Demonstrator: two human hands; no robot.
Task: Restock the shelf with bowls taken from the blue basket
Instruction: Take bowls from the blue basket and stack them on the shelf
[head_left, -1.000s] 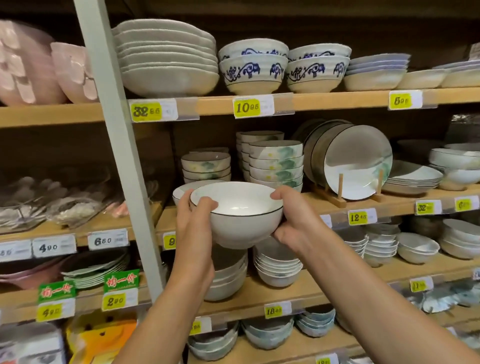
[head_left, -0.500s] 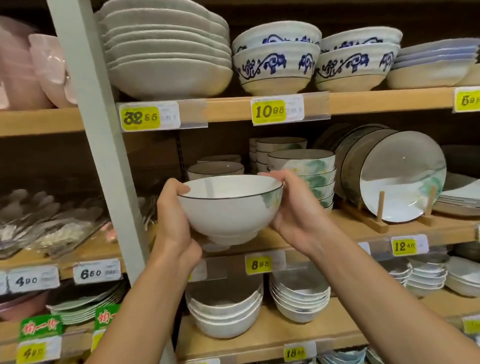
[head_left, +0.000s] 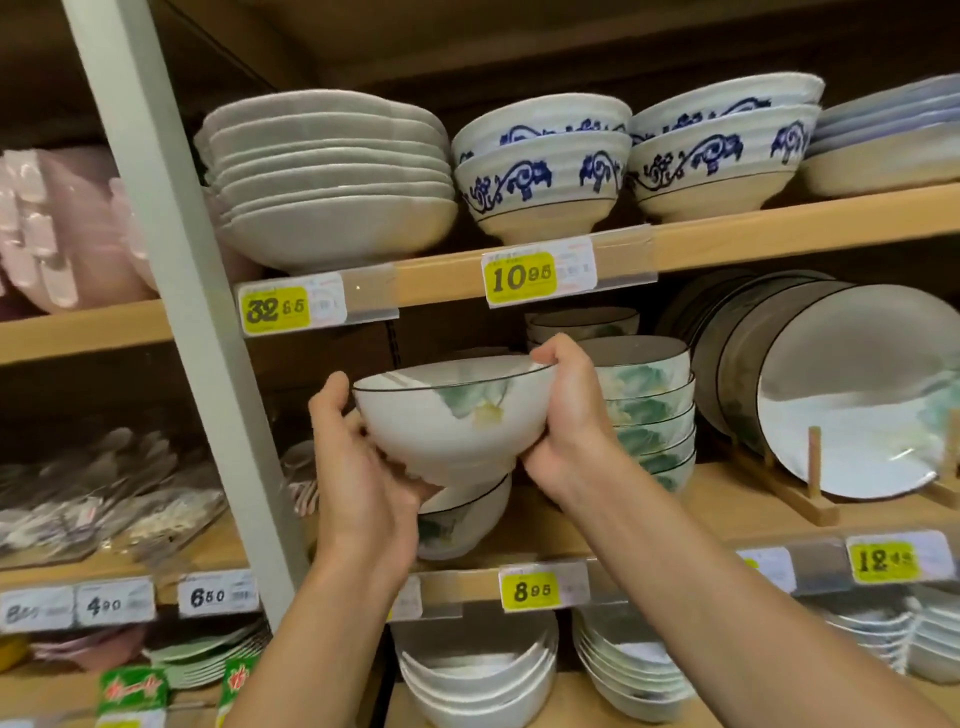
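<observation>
A white bowl (head_left: 447, 415) with a dark rim and a green-and-yellow painted patch is held between both hands at the middle shelf (head_left: 722, 514). My left hand (head_left: 358, 467) grips its left side and underside. My right hand (head_left: 566, 415) grips its right side, thumb over the rim. The bowl sits just above a matching bowl (head_left: 462, 514) on the shelf, its base inside or touching that one's rim. A taller stack of the same pattern (head_left: 654, 426) stands right beside my right hand. The blue basket is out of view.
A grey upright post (head_left: 182, 291) runs down just left of my left hand. Plates on a wooden rack (head_left: 852, 395) stand to the right. The upper shelf carries white dishes (head_left: 332, 176) and blue-patterned bowls (head_left: 540, 166). White bowls (head_left: 472, 675) fill the shelf below.
Both hands have carried the bowl up and forward into the middle shelf, over the lone matching bowl. The camera has come closer and tilted upward.
</observation>
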